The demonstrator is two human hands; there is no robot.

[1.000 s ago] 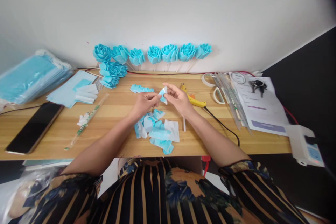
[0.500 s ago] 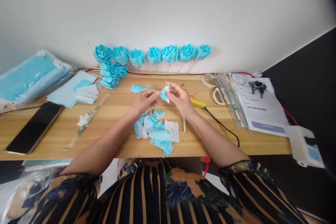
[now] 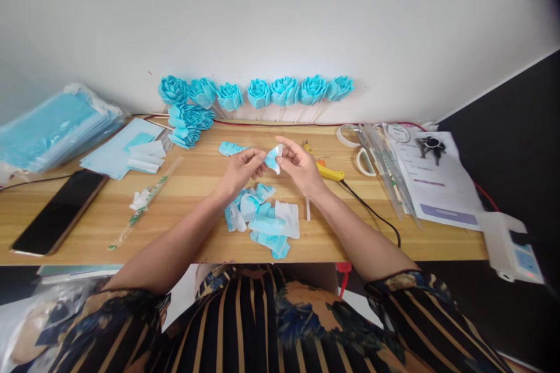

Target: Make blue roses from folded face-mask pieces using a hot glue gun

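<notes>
A small blue-and-white fabric petal is held up between both hands above the desk. My left hand pinches its left edge, fingers closed. On the other side my right hand grips the right edge between thumb and fingers. Below the hands lies a loose pile of blue and white fabric pieces. A strip of blue pieces rests just beyond my left hand. To the right of my right hand is a yellow-handled corded tool, its front partly hidden.
Several blue fabric roses on sticks lean against the wall. At left are a bagged stack of blue sheets, a phone and a clear tube. Scissors, a tape roll, papers and keys lie right.
My left fingers have shifted slightly onto the petal, and the petal has turned a little between the hands. The whole view has moved slightly; the rest stays in place.
</notes>
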